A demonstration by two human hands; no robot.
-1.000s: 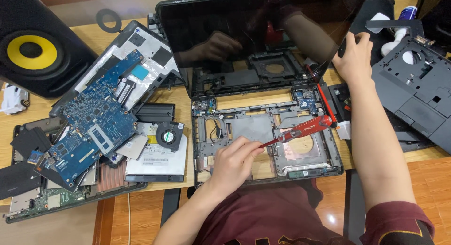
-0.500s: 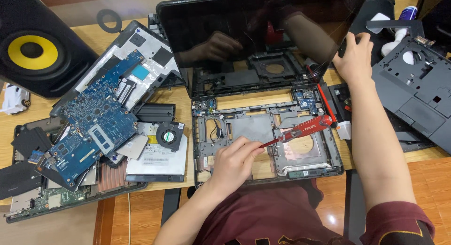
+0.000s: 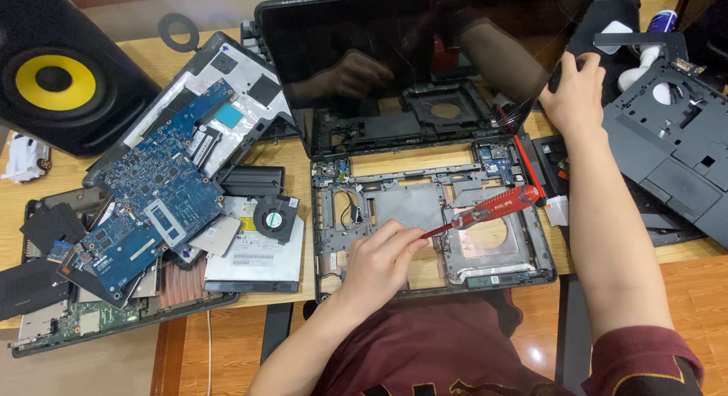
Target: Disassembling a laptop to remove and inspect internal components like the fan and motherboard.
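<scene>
1. The left hand, fingers curled, pinches the metal shaft of a red-handled screwdriver over the stripped laptop base.
2. The right hand grips the right edge of the raised dark screen behind that base.
3. Left of the base lie a blue circuit board and a small fan.

This looks like a repair spot at home or in a small workshop, set up on a wooden table. A laptop shell lies opened up in the middle, with a blue circuit board, a small fan and other loose parts piled on the left. A big black speaker with a yellow cone stands at the far left.
</scene>
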